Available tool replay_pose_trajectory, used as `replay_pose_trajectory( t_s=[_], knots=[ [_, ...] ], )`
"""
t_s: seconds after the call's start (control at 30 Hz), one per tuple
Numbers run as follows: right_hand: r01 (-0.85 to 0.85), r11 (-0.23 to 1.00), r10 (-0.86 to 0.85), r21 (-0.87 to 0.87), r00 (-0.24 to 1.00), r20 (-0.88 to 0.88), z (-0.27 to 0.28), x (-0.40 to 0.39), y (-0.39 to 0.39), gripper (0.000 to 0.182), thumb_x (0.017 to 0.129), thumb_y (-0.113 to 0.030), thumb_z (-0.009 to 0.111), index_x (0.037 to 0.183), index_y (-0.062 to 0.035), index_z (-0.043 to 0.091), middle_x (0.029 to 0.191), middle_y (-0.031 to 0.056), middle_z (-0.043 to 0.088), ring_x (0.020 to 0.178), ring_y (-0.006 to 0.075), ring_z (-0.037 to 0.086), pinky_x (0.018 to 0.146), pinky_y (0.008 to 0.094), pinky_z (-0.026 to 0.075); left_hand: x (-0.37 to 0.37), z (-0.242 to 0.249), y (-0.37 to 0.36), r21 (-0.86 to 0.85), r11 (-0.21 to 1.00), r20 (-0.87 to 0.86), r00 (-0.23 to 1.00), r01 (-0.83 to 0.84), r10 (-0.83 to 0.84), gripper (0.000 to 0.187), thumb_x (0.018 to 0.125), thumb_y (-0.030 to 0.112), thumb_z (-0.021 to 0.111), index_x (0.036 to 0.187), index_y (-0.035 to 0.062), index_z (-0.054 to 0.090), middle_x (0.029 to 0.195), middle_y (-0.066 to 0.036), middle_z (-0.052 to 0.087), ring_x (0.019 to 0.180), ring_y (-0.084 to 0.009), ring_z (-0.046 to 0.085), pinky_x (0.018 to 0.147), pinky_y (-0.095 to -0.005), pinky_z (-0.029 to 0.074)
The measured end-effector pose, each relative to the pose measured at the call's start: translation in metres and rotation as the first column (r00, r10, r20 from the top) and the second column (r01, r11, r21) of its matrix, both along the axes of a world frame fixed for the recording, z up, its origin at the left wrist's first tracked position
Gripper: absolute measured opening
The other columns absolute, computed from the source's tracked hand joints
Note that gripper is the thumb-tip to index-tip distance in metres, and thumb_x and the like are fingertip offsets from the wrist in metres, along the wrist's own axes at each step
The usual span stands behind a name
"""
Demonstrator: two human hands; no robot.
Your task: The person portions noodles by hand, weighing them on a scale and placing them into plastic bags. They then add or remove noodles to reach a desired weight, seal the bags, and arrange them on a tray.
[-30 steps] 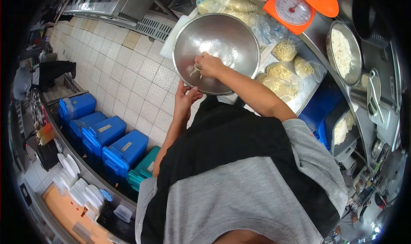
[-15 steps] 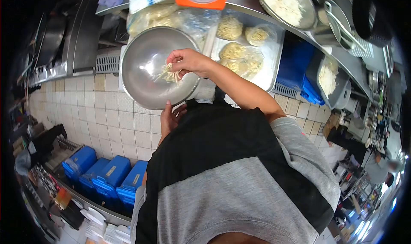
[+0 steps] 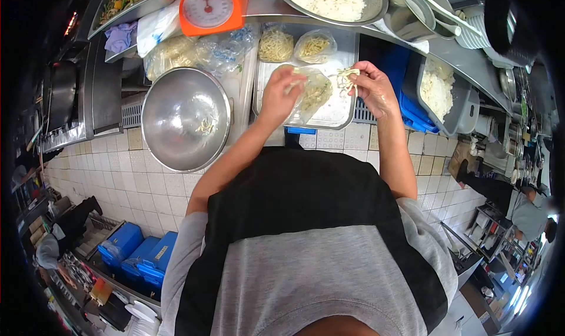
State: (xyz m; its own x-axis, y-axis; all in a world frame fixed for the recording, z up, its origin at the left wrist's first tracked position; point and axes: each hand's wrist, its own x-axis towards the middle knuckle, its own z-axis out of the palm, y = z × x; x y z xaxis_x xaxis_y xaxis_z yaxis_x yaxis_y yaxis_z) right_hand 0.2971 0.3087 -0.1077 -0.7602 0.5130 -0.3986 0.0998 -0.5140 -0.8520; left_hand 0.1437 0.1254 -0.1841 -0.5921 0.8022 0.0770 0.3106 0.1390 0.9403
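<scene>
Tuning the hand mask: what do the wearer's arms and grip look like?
Left grip and right grip: bare hands, no gloves visible. Forearms uncovered, no watch visible. Plain, short grey sleeves cover the upper arms.

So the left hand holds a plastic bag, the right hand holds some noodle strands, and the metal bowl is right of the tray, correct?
Not quite: the metal bowl is left of the tray, as the head view shows. The rest stands: the left hand holds a plastic bag, and the right hand holds some noodle strands.
</scene>
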Motion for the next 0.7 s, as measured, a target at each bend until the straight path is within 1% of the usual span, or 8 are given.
replay_pose_trajectory(
  t_s=[0.03, 0.07, 0.13, 0.3, 0.47, 0.63, 0.67, 0.7],
  knots=[
    [0.064, 0.998, -0.064, -0.016, 0.998, -0.003, -0.003, 0.002, 0.006, 0.015, 0.08, -0.001, 0.065, 0.093, -0.003, 0.057, 0.082, 0.0045, 0.059, 0.071, 0.0135, 0.059, 0.063, 0.029, 0.053, -0.007, -0.008, 0.021, 0.003, 0.998, -0.159, 0.986, -0.056, 0.056, 0.029, 0.081, 0.013, 0.063, 0.109, 0.0162, 0.067, 0.13, -0.021, 0.047, 0.113, -0.0317, 0.053, 0.094, -0.0379, 0.044],
    [0.063, 0.998, -0.063, -0.013, 0.998, -0.008, -0.005, -0.001, 0.01, 0.015, 0.08, -0.001, 0.065, 0.093, -0.003, 0.057, 0.082, 0.0045, 0.059, 0.071, 0.0135, 0.059, 0.063, 0.029, 0.053, -0.012, -0.01, 0.04, 0.006, 0.998, -0.163, 0.985, -0.057, 0.057, 0.029, 0.081, 0.013, 0.063, 0.109, 0.0162, 0.067, 0.13, -0.021, 0.047, 0.113, -0.0317, 0.053, 0.094, -0.0379, 0.044],
    [0.143, 0.987, -0.148, -0.074, 0.986, -0.076, -0.008, -0.016, 0.012, 0.015, 0.081, 0.0, 0.065, 0.093, -0.0035, 0.057, 0.082, 0.0048, 0.059, 0.072, 0.0143, 0.06, 0.063, 0.0309, 0.054, -0.02, -0.012, 0.071, -0.176, 0.97, -0.336, 0.936, -0.169, 0.103, 0.034, 0.081, 0.012, 0.059, 0.114, 0.0124, 0.064, 0.135, -0.024, 0.041, 0.12, -0.0369, 0.047, 0.1, -0.0405, 0.039],
    [0.25, 0.968, -0.25, -0.02, 0.955, -0.157, -0.04, -0.077, 0.016, 0.017, 0.08, -0.002, 0.066, 0.094, -0.0029, 0.058, 0.082, 0.0045, 0.059, 0.071, 0.0144, 0.06, 0.063, 0.0281, 0.052, -0.038, -0.041, 0.105, -0.309, 0.939, -0.258, 0.963, -0.154, 0.074, 0.046, 0.078, 0.005, 0.057, 0.124, 0.0033, 0.054, 0.139, -0.023, 0.038, 0.123, -0.0363, 0.043, 0.101, -0.0377, 0.038],
    [0.225, 0.876, -0.255, 0.427, 0.967, 0.014, -0.087, -0.11, 0.027, 0.016, 0.074, -0.004, 0.067, 0.089, -0.0007, 0.063, 0.079, 0.0036, 0.062, 0.07, 0.0104, 0.057, 0.066, 0.0239, 0.045, -0.039, -0.044, 0.1, -0.201, 0.97, -0.337, 0.939, -0.138, 0.064, 0.054, 0.074, 0.001, 0.059, 0.127, -0.0028, 0.048, 0.139, -0.02, 0.04, 0.114, -0.0327, 0.054, 0.093, -0.0352, 0.045],
    [0.184, 0.845, -0.246, 0.503, 0.967, 0.06, -0.1, -0.11, 0.036, 0.015, 0.073, -0.005, 0.067, 0.087, -0.0008, 0.065, 0.079, 0.0031, 0.064, 0.072, 0.0104, 0.058, 0.068, 0.0246, 0.046, -0.04, -0.046, 0.094, -0.126, 0.989, -0.049, 0.996, -0.08, 0.075, 0.057, 0.074, -0.005, 0.057, 0.129, -0.0019, 0.046, 0.142, -0.015, 0.038, 0.075, -0.0187, 0.064, 0.071, -0.0281, 0.05],
    [0.159, 0.834, -0.227, 0.528, 0.972, 0.065, -0.1, -0.108, 0.037, 0.015, 0.073, -0.004, 0.066, 0.088, -0.0007, 0.065, 0.079, 0.0034, 0.064, 0.072, 0.0104, 0.058, 0.068, 0.0247, 0.046, -0.04, -0.046, 0.093, -0.128, 0.988, -0.049, 0.996, -0.083, 0.078, 0.057, 0.074, -0.005, 0.057, 0.129, -0.0019, 0.046, 0.142, -0.015, 0.038, 0.075, -0.0187, 0.064, 0.071, -0.0281, 0.05],
    [0.135, 0.822, -0.208, 0.553, 0.976, 0.071, -0.098, -0.107, 0.037, 0.015, 0.074, -0.003, 0.066, 0.088, -0.0006, 0.065, 0.079, 0.0038, 0.064, 0.071, 0.0104, 0.058, 0.068, 0.0247, 0.046, -0.04, -0.044, 0.09, -0.064, 0.995, 0.042, 0.996, -0.072, 0.075, 0.051, 0.073, -0.005, 0.055, 0.124, -0.0008, 0.051, 0.14, -0.017, 0.039, 0.093, -0.0255, 0.059, 0.077, -0.0304, 0.05]
  ],
)
